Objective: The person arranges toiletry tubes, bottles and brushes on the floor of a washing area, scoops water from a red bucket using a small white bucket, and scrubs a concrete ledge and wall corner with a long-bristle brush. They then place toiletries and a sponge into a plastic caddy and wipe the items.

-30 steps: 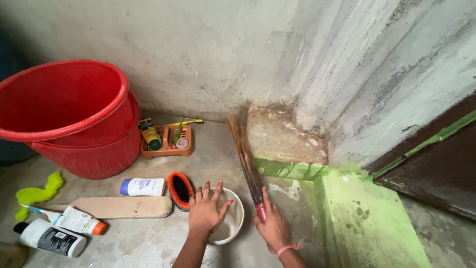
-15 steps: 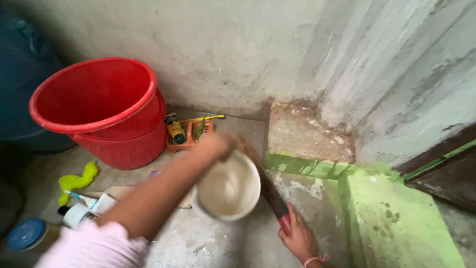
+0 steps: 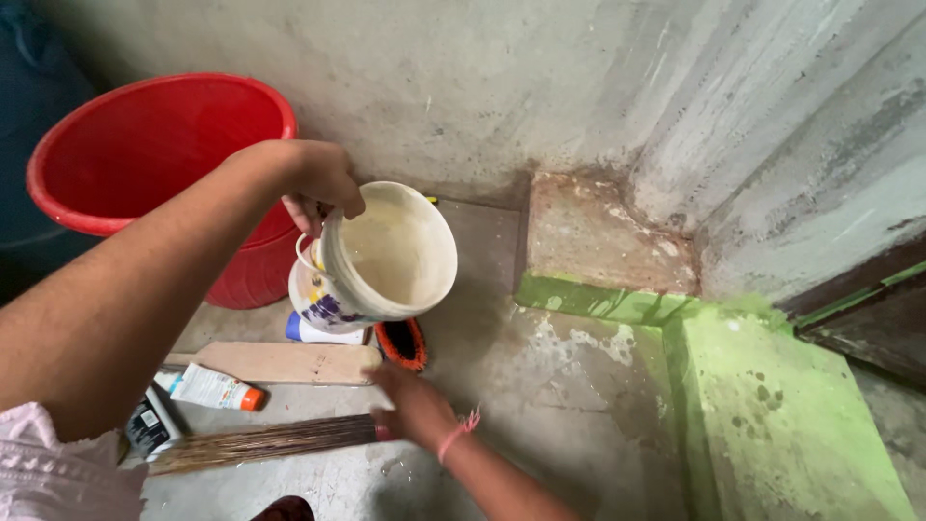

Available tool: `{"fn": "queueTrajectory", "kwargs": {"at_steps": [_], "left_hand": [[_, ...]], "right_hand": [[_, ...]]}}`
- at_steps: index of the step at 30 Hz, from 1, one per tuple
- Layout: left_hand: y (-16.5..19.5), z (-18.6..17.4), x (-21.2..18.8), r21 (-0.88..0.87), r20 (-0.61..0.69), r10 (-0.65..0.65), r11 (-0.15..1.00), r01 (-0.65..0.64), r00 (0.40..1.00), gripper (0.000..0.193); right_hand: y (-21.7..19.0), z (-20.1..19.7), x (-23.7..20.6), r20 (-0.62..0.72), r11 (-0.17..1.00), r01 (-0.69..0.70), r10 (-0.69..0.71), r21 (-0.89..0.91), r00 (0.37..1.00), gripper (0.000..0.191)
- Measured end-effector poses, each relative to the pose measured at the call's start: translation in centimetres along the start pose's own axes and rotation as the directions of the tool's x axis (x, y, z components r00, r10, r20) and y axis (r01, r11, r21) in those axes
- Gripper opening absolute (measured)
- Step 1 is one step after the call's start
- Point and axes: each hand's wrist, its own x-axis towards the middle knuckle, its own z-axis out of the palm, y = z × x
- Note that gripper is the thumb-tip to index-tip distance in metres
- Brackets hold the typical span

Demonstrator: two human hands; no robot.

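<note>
My left hand (image 3: 313,183) grips the handle of a white plastic mug (image 3: 386,256) and holds it tilted in the air, its empty inside facing me. Lower down, my right hand (image 3: 413,405) closes on the handle end of a stick broom (image 3: 256,441) that lies flat on the wet concrete floor, bristles pointing left. A pink thread is tied around that wrist.
A red bucket (image 3: 145,154) stands at the left by the wall. Beneath the mug lie an orange-rimmed brush (image 3: 403,344), a wooden paddle (image 3: 280,364), a white tube (image 3: 207,388) and a small dark bottle (image 3: 149,425). A green-painted step (image 3: 772,405) rises on the right.
My left hand has lifted the mug higher and tilted it toward me. The broom went from leaning upright to lying flat, with my right hand moved left onto its handle.
</note>
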Motion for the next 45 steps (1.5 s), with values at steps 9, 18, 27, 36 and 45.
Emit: {"fn": "queueTrajectory", "kwargs": {"at_steps": [9,18,27,36,45], "left_hand": [[-2.7,5.2,1.9,-0.362,-0.187,0.052,0.925,-0.118,0.981,0.043],[-1.1,12.1,7.3,-0.379,-0.275,0.125,0.897,-0.227,0.953,0.072],[-8.8,12.7,15.6,0.346,-0.211,0.155,0.935,-0.074,0.965,0.061],[-11.8,21.6,21.2,0.531,-0.076,0.243,0.831,-0.167,0.967,0.063],[-12.6,19.5,23.7,0.395,-0.192,0.018,0.917,0.061,0.981,0.075]], "right_hand": [[5.1,-11.9,4.4,0.161,0.097,-0.271,0.599,0.958,0.784,0.090],[11.7,-13.9,5.8,0.120,0.353,-0.516,0.725,0.780,0.678,0.070],[18.0,-14.4,3.2,-0.138,0.662,-0.629,0.725,0.408,0.674,0.094],[18.3,-13.6,5.8,-0.132,0.560,-0.705,0.814,0.436,0.565,0.094],[22.0,-13.6,12.5,-0.331,0.638,-0.398,0.722,0.659,0.608,0.086]]}}
